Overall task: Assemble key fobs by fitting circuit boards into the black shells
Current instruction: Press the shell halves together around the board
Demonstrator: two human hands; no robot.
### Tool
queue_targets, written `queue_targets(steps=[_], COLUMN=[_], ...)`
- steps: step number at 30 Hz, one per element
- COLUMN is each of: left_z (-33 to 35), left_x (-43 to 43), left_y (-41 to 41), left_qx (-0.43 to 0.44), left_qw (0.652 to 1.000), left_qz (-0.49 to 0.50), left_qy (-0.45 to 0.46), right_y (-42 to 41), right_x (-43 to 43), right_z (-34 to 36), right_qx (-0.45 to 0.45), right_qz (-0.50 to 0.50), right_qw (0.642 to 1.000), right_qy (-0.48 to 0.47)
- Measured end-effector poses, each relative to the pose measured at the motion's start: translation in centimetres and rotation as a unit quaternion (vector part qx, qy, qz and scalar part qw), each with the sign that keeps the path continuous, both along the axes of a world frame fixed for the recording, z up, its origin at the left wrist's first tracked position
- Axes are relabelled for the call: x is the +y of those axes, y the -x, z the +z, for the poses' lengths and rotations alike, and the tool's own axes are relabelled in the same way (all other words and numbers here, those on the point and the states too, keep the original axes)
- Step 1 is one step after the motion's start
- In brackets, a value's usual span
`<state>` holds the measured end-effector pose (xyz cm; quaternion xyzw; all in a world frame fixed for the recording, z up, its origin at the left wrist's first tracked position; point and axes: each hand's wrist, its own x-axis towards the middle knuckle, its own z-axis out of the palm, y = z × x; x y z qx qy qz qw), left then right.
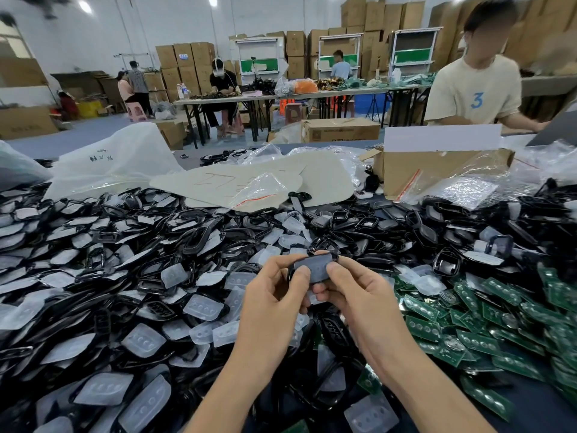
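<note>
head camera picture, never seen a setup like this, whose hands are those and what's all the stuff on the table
There is no machine here. One camera sits on a worker's head and looks down, so the two hands are that worker's own. The left hand and right hand together hold one black shell, thumbs pressing on its face. Below lies a heap of black shells mixed with clear button pads. Green circuit boards are piled on the right. Behind stand a cardboard box and plastic bags.
</note>
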<state>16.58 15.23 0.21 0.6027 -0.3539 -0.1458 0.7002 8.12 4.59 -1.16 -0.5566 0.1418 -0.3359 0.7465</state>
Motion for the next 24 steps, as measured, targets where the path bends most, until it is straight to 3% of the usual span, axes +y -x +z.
queue_targets(steps=[7,24], left_z=[-0.16,-0.24], left_x=[-0.02,0.22], left_y=[0.29,0.44], left_qx=[-0.025,-0.051], left_qw=[1.000,0.998], left_qz=[0.011,0.004], left_qy=[-0.013,-0.025], right_y=[0.07,0.13], right_x=[-0.16,-0.36], right_z=[-0.35,-0.32], right_qx=[0.021,0.009], right_qz=[-0.018,0.008], right_qw=[0.999,1.000], right_qy=[0.037,0.017])
